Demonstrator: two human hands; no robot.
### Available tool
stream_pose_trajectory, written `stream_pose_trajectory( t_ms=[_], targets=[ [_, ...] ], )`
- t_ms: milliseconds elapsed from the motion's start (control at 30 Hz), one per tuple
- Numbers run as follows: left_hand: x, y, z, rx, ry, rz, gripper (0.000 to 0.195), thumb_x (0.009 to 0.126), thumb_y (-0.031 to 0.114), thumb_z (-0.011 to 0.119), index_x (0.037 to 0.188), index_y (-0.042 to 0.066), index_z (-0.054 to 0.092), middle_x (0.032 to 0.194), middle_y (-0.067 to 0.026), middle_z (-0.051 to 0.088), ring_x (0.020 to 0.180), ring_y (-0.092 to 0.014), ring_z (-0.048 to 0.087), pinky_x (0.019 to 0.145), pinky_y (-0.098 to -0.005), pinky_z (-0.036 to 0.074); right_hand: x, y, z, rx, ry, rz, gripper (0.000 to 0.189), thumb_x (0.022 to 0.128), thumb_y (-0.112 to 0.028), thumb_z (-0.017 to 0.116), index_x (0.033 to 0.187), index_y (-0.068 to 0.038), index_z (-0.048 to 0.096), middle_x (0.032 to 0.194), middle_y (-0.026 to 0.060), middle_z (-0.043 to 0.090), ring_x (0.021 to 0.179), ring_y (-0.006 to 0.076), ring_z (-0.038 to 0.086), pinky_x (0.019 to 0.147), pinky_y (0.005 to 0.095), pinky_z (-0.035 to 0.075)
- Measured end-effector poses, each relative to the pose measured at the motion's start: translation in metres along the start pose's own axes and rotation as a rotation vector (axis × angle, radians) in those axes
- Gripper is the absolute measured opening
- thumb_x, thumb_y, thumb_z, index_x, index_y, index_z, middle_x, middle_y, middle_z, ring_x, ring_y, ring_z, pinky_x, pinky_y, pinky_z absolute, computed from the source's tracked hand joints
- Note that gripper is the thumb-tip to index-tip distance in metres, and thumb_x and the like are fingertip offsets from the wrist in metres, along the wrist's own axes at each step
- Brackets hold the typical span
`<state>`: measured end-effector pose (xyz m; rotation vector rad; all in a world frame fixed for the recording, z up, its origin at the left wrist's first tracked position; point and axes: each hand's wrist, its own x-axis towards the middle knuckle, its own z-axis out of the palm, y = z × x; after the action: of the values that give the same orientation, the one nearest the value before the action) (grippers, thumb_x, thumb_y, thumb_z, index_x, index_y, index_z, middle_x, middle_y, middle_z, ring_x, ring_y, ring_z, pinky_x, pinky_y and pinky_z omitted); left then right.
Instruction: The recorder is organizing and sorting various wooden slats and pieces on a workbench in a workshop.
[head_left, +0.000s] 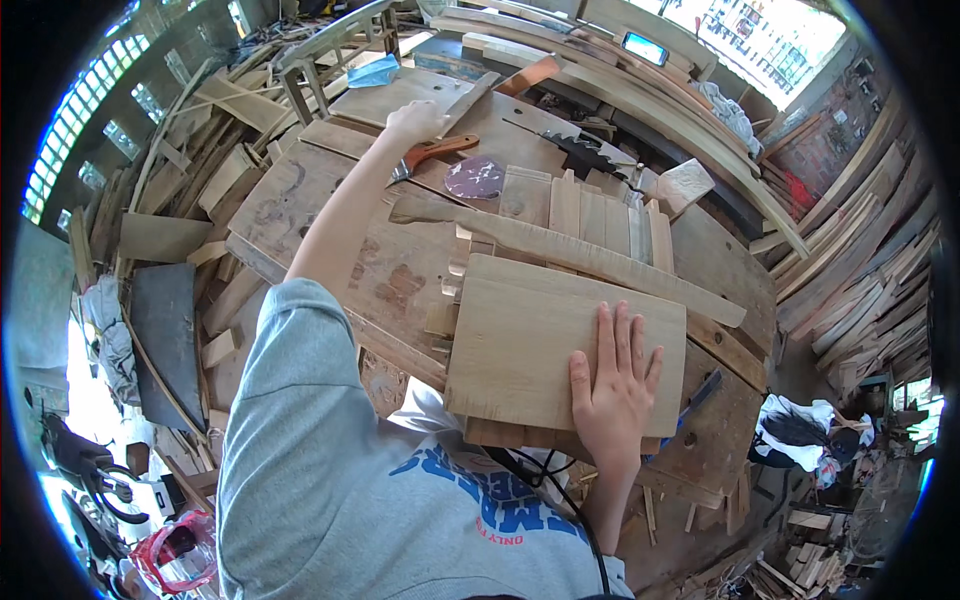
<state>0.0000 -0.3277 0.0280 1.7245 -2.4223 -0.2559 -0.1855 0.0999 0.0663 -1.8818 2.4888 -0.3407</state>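
My right hand (616, 397) lies palm down, fingers slightly spread, on a flat rectangular wooden board (517, 337). The board rests on other wooden pieces near my body. My left hand (416, 121) reaches to the far side of the workbench, its fingers curled at the near end of a flat greyish strip (474, 103); the grip is partly hidden. Close to that hand are a paintbrush (433, 152) with an orange-brown handle and a purple sanding disc (475, 178). A long, shaped wooden piece (562, 241) lies just beyond the board.
Several wooden slats (592, 217), a pale block (685, 185) and a dark toothed blade (589, 154) lie across the workbench (300, 187). A blue tool (699, 399) sits right of the board. Long planks (600, 90) and a lit smartphone (645, 49) are behind; a black cable (559, 480) hangs before me.
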Motion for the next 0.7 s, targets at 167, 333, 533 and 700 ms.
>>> stream_pose_trajectory(
  t_ms=[167,333,533,700],
  targets=[
    [0.020,0.005,0.016,0.065,0.029,0.018,0.056,0.081,0.052,0.062,0.109,0.003,0.064,0.117,-0.0182,0.062,0.110,-0.031,0.059,0.091,-0.0435,0.048,0.002,-0.001,-0.001,-0.014,-0.036,0.004,0.057,0.096,-0.041,0.039,0.147,-0.017,0.029,0.153,0.0052,0.025,0.143,0.0239,0.018,0.116,0.0473,0.005],
    [0.037,0.011,0.020,0.168,0.001,0.113,0.049,0.077,0.042,0.070,0.105,0.002,0.065,0.114,-0.0189,0.063,0.106,-0.032,0.061,0.090,-0.0405,0.050,0.003,0.001,-0.003,0.021,-0.046,0.009,0.059,0.095,-0.042,0.041,0.147,-0.016,0.031,0.154,0.0057,0.024,0.143,0.0245,0.018,0.115,0.0505,0.005],
    [0.033,-0.008,0.004,-0.188,0.035,0.188,0.036,0.067,0.038,0.067,0.064,0.002,0.069,0.063,-0.0092,0.067,0.066,-0.021,0.068,0.067,-0.0344,0.053,0.001,0.000,-0.003,0.008,-0.025,-0.005,0.058,0.095,-0.041,0.040,0.147,-0.016,0.030,0.153,0.0055,0.025,0.143,0.0244,0.019,0.115,0.0491,0.005],
    [0.003,0.020,-0.027,-0.269,0.048,0.383,0.036,0.073,0.037,0.069,0.089,0.004,0.071,0.062,-0.0073,0.066,0.060,-0.017,0.065,0.063,-0.0322,0.051,0.000,0.003,0.001,0.007,-0.005,-0.006,0.058,0.095,-0.041,0.039,0.147,-0.017,0.029,0.154,0.0052,0.024,0.142,0.0244,0.019,0.115,0.0504,0.005]
  ],
)
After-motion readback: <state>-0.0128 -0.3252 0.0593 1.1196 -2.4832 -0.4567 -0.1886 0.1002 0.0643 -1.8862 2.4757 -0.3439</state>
